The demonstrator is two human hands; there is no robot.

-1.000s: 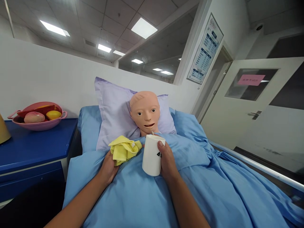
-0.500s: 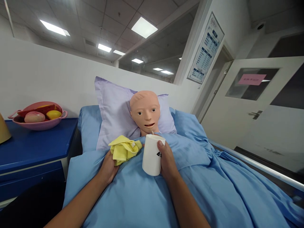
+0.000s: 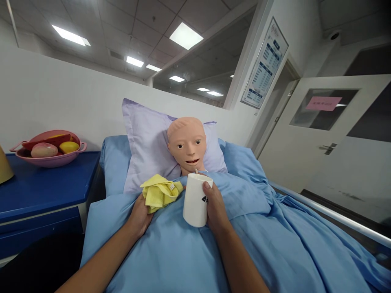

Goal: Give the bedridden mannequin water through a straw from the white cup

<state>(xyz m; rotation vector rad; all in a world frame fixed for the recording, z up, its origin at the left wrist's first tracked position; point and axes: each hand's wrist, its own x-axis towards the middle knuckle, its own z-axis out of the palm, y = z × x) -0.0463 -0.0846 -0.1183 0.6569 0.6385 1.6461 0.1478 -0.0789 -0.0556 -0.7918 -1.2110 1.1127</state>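
A white mug (image 3: 194,203) with a small black print is gripped in my right hand (image 3: 216,205), thumb at its rim. Something thin, perhaps a straw, shows just above the mug's far rim. My left hand (image 3: 141,215) is closed on a crumpled yellow cloth (image 3: 161,193) beside the mug, over the blue quilt (image 3: 180,256). Beyond both hands a manikin's head (image 3: 187,140) rests on a lilac pillow (image 3: 149,150), mouth slightly parted. The mug is below the chin, apart from the mouth. The fingers under the cloth are mostly hidden.
A blue bedside cabinet (image 3: 61,183) stands at the left, bearing a pink basket (image 3: 50,162) of fruit and part of a yellow container (image 3: 4,167). A metal bed rail (image 3: 332,213) runs along the right side. Behind it is a white door (image 3: 305,162).
The thin piece that reached up toward the manikin's mouth now shows lower, close to the mug's rim. Both hands, the mug and the cloth have hardly moved.
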